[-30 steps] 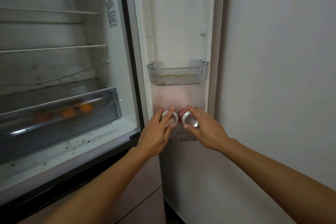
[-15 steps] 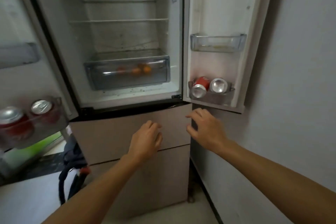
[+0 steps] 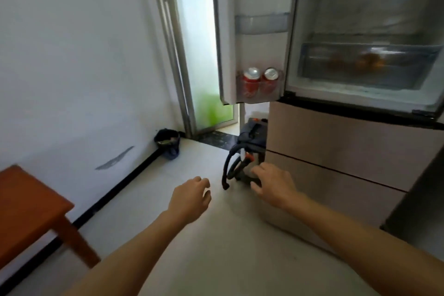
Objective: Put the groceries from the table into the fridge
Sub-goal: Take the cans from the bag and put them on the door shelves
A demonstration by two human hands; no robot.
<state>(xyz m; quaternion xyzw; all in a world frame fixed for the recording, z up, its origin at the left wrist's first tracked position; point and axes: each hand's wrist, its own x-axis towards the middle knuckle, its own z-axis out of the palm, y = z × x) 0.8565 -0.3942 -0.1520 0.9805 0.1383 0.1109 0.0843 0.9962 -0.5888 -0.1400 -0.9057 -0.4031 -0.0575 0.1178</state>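
Observation:
The fridge (image 3: 336,142) stands at the right with its upper doors open. Two red cans (image 3: 260,80) sit upright in the lowest bin of the left door (image 3: 240,31). Blurred orange fruit (image 3: 367,61) lies in the clear drawer (image 3: 336,72) inside. My left hand (image 3: 189,196) and my right hand (image 3: 274,184) hover over the pale floor, both empty with loosely spread fingers. A corner of the brown wooden table (image 3: 26,209) shows at the lower left; its top is mostly out of view.
A dark bag with straps and an orange clip (image 3: 247,151) leans against the fridge's left side. A small dark bin (image 3: 168,143) stands by the white wall near a glass doorway (image 3: 204,67). A black skirting runs along the wall.
Both hands let go of the two cans in the right door's bin and dropped away empty. The view has swung left, from the right door to the left door, floor and table corner.

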